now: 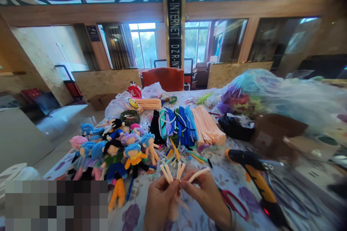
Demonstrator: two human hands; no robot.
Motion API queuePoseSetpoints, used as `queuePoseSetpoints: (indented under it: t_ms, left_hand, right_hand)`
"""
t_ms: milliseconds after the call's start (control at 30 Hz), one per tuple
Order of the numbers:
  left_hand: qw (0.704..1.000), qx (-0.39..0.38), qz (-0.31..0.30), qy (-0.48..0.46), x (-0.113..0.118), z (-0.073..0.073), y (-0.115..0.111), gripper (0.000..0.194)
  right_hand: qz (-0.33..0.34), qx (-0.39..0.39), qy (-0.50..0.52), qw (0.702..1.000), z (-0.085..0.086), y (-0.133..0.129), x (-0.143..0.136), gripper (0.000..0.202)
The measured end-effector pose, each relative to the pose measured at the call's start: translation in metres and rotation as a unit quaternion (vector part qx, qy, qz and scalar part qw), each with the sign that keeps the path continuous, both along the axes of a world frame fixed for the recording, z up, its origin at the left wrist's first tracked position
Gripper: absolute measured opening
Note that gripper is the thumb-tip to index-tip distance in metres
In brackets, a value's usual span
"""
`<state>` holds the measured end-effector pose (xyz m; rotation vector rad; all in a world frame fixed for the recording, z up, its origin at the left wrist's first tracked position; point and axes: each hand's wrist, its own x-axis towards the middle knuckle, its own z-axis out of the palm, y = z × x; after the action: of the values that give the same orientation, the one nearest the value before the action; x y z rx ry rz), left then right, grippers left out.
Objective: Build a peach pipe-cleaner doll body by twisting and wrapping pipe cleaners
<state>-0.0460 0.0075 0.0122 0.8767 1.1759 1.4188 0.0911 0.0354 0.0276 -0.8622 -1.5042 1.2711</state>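
Note:
Close to the table's front edge, my left hand [159, 200] pinches a small bunch of peach pipe cleaners [179, 170] whose fuzzy ends fan upward. Fingers of my right hand [202, 193] are closed on another peach stem [199, 175] of the same bunch, pointing up and right. Below my fingers, a pale peach rounded part hangs from the bunch, blurred and partly hidden. Red-handled scissors [235, 204] lie beside my right wrist, their blades hidden. To the left stand several pipe-cleaner dolls [133, 154] with blue, pink and black hair.
Behind my hands lie bundles of blue pipe cleaners [187, 124] and peach pipe cleaners [207, 126]. A yellow-and-black glue gun [256, 178] rests at right, near a cardboard box [276, 133] and large plastic bags [271, 86]. A wire coil [130, 117] sits behind the dolls.

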Motion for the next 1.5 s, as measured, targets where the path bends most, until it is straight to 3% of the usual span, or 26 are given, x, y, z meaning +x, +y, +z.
queuePoseSetpoints:
  t_ms: [167,433,633,767,933,1200,1367,1500]
  left_hand:
    - [1.0,0.0,0.001,0.008,0.001,0.002,0.0,0.026]
    - [0.998,-0.008,-0.029,-0.048,0.005,0.001,-0.001,0.018]
    - [0.997,-0.034,-0.017,-0.072,0.004,0.001,-0.001,0.015]
    - [0.997,-0.045,0.0,-0.071,0.003,0.0,0.001,0.018]
    - [0.996,-0.044,0.003,-0.079,0.004,-0.002,0.002,0.019]
    - [1.0,-0.018,0.011,-0.008,0.001,0.004,0.0,0.016]
    - [0.998,0.009,0.001,0.065,0.001,0.011,-0.001,0.017]
    - [0.998,0.003,-0.002,0.057,0.001,0.009,-0.001,0.019]
  right_hand:
    - [-0.002,0.006,-0.014,1.0,0.0,0.001,-0.001,0.02]
    - [0.02,-0.031,0.027,0.999,-0.015,0.007,0.002,0.025]
    - [0.055,-0.042,0.058,0.996,-0.006,0.004,0.001,0.024]
    - [0.05,-0.036,0.048,0.997,-0.009,0.005,0.001,0.027]
    - [-0.009,-0.003,-0.016,1.0,-0.014,0.006,0.001,0.029]
    - [-0.06,0.12,-0.085,0.987,0.005,-0.001,0.005,0.022]
    - [-0.057,0.16,-0.079,0.982,0.006,0.0,0.005,0.02]
    - [-0.025,0.127,-0.05,0.99,0.003,0.0,0.005,0.015]
